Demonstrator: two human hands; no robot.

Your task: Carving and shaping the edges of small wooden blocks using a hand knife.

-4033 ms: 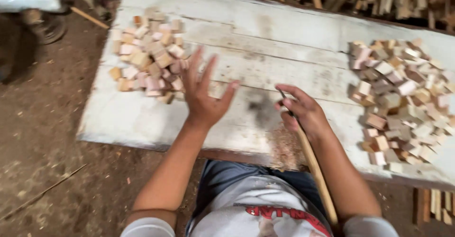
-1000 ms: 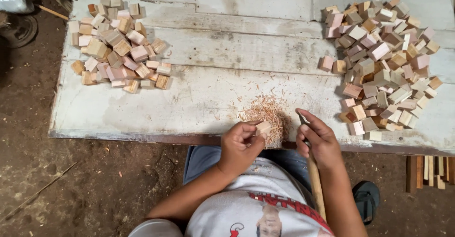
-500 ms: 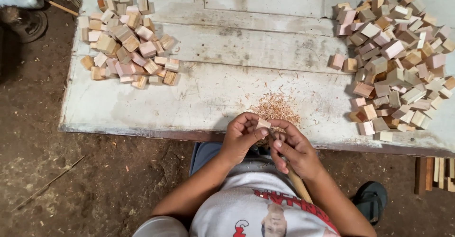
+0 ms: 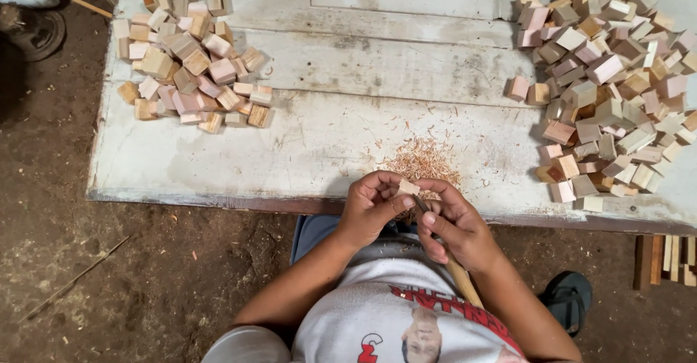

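My left hand (image 4: 369,207) pinches a small pale wooden block (image 4: 408,186) at the near edge of the whitewashed board table (image 4: 305,145). Close beside it, my right hand (image 4: 457,225) grips a carving tool with a wooden handle (image 4: 460,279), its tip touching the block. Just beyond both hands lies a small heap of reddish wood shavings (image 4: 422,161).
A pile of small wooden blocks (image 4: 190,58) lies at the table's far left, and a larger pile (image 4: 610,87) fills the right side. Dirt floor surrounds the table. A dark sandal (image 4: 568,298) and stacked wooden strips (image 4: 664,260) sit at lower right.
Four seconds ago my left hand was spread flat on the table; since then it picked up a block and both hands drew together at the near edge over the shavings.
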